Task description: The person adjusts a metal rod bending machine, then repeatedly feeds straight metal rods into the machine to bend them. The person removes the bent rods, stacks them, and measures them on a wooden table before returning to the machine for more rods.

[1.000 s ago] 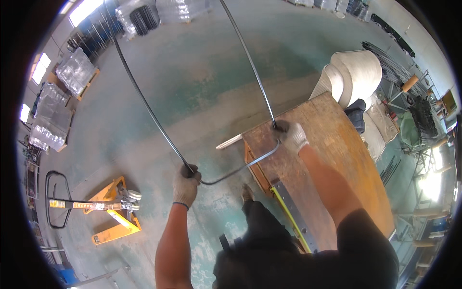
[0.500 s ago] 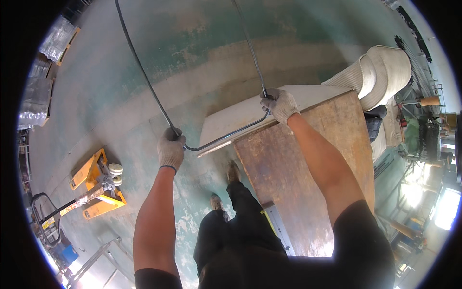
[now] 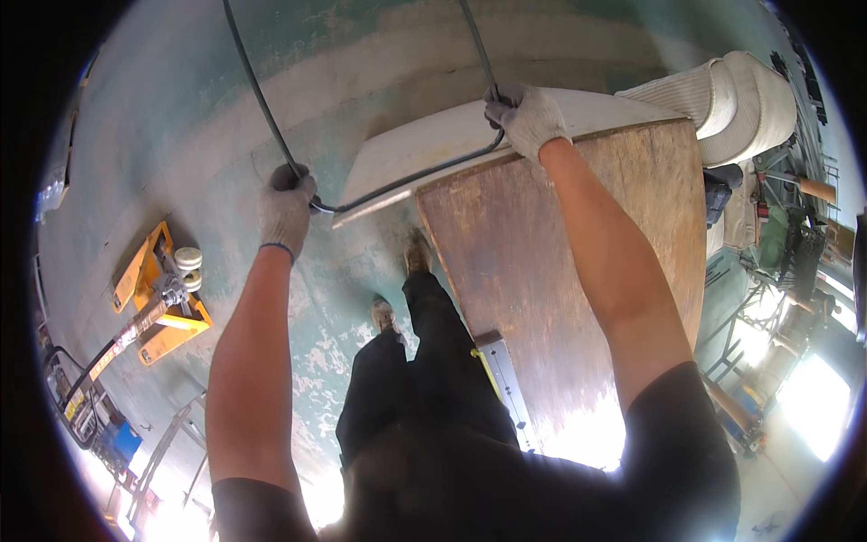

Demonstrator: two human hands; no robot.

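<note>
Workshop flr [image 3: 348, 357] here, worn green-grey paint w/ pale patches, and a scuffed wooden bench [image 3: 578, 235] on the person's R. Now the main piece: a U-shaped metal tube [image 3: 406, 182], held out in front at arm's length, its crossbar nearest the body, both long sides running fwd out of sight. L hand [image 3: 287, 206], in a knit glove w/ dark fingertips, has its grip clamped round the L side just by the bend. R hand [image 3: 528, 117], same kind of glove, grip closed tight on the R side, right above the other bend. Crossbar passes over a pale board [image 3: 424, 144] beyond the bench's far edge; can't tell if they touch. Over L, yellow pallet jack [image 3: 181, 312] on the flr; far R, thick white roll [image 3: 750, 104] past the bench corner. Metal strip [image 3: 508, 384] w/ yellow edge by the person's R leg.
</note>
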